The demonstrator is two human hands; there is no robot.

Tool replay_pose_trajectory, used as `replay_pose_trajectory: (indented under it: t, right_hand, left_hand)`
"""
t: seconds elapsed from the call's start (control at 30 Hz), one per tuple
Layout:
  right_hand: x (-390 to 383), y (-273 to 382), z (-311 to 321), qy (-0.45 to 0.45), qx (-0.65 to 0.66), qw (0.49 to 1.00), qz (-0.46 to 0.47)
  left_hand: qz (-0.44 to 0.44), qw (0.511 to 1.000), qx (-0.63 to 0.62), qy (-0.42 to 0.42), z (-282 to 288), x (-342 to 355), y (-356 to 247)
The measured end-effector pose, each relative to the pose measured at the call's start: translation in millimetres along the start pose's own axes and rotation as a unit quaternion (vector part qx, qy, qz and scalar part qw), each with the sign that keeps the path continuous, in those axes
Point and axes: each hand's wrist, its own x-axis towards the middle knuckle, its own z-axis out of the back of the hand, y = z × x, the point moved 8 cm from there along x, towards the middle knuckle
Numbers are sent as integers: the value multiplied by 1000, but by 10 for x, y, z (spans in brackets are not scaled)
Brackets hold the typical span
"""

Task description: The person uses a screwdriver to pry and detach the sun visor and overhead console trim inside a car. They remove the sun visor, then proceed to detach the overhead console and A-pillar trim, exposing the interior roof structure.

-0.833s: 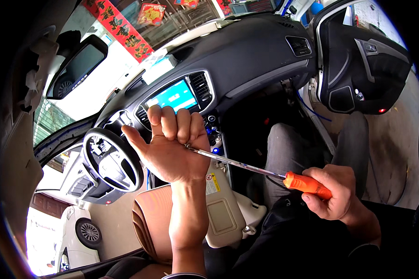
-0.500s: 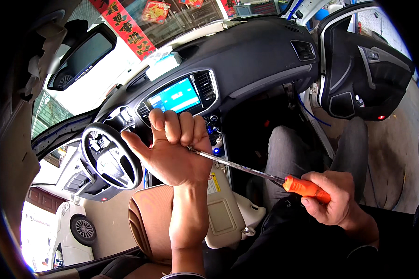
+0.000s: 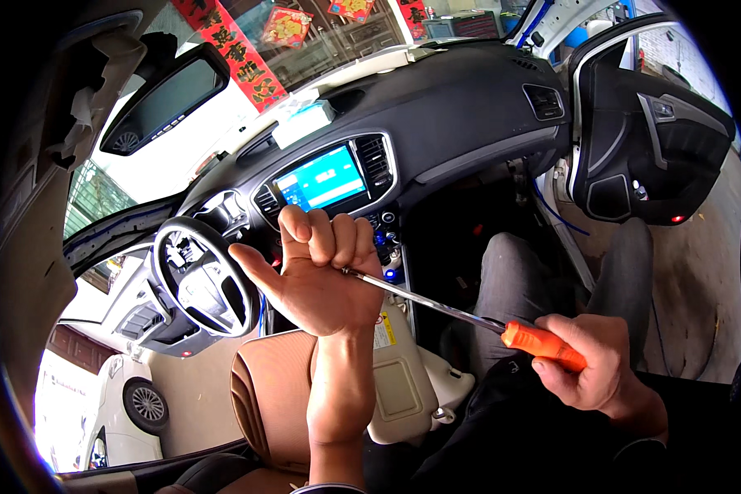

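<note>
My right hand (image 3: 598, 356) is wrapped round the orange handle of a long screwdriver (image 3: 436, 304), its thumb along the near side. The bright shaft slants up to the left, toward my left hand (image 3: 325, 288). That hand is raised palm up, thumb stretched out and the other fingers curled in toward the palm. At the little-finger side, the tip meets the hand, and a small metal piece, perhaps a screw, shows there. What the curled fingers cover is hidden. Below my left hand lies a beige sun visor (image 3: 399, 385) with a yellow label.
I sit in a car. Ahead are the dashboard (image 3: 453, 107), a lit blue screen (image 3: 323, 177) and, to the left, the steering wheel (image 3: 206, 284). A mirror (image 3: 169, 99) hangs at upper left. A brown seat (image 3: 272, 387) is beside me; the right door (image 3: 646, 140) stands open.
The whole view has shifted slightly, so the car interior sits a little further right and lower. Both hands and the screwdriver keep nearly the same pose to each other.
</note>
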Motion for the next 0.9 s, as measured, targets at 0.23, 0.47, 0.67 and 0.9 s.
replay_pose_trajectory:
  t: [0.23, 0.47, 0.67, 0.9]
  right_hand:
    - [24, -163, -186, 45, 142, 987, -62]
    - [-25, -279, -785, 142, 249, 954, -94]
    - [110, -208, -1326, 147, 379, 907, -107]
    - [1185, 533, -1726, 165, 489, 856, -22]
  left_hand:
    - [0, 1000, -12, 24, -65, 7, -67]
    - [-4, 999, -47, 16, -191, 111, -208]
    - [-17, 999, -31, -33, -155, 77, -323]
    - [-81, 894, 440, -33, -282, 6, -998]
